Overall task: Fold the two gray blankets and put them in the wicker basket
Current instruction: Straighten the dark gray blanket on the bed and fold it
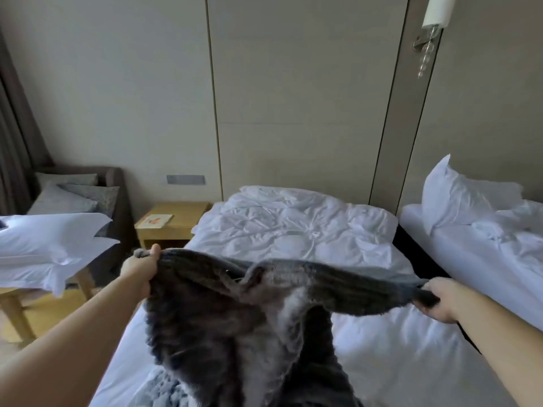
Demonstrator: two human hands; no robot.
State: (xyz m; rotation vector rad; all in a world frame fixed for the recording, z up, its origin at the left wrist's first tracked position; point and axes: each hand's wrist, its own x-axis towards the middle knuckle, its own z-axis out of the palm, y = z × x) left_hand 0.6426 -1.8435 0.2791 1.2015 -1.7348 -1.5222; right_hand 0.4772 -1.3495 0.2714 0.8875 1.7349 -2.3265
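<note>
Gray blanket point(205, 318) outstretched (above bed point(293, 230))

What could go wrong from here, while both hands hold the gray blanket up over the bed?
1. The gray blanket sags and twists along its top edge, midway between the left hand and the right hand, so the fold may come out crooked.
2. The right hand grips only a narrow end of the cloth, which might slip out under tension.
3. The lower part hangs bunched onto the bed, so hidden creases may get folded in.
</note>
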